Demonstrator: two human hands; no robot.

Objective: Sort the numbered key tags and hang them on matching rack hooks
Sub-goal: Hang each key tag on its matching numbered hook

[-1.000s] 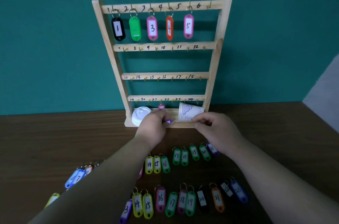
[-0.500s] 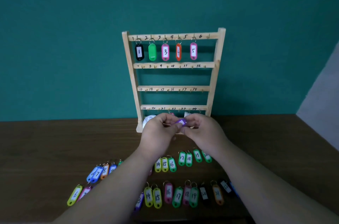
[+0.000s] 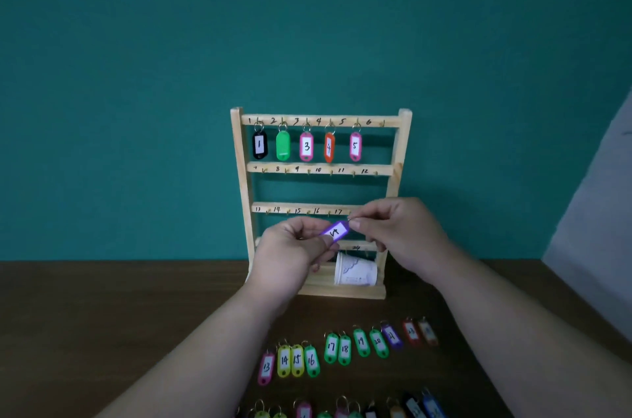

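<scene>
Purple tag (image 3: 334,232) held before the rack (image 3: 403,143): left grip (image 3: 290,253) pinches its body, right grip (image 3: 400,232) seemingly its ring (image 3: 349,220).

one wooden rack (image 3: 321,168), five hung tags (image 3: 306,146), one paper cup (image 3: 355,269). two hands (image 3: 290,256), one purple tag (image 3: 335,231). eleven loose tags (image 3: 344,349) in one row on the table (image 3: 102,315).

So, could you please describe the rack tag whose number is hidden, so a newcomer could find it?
Find the wooden rack against the teal wall and follow its top rail. The green tag hangs second from the left, under the 2; unlike its four neighbours, it shows no number label.
</scene>
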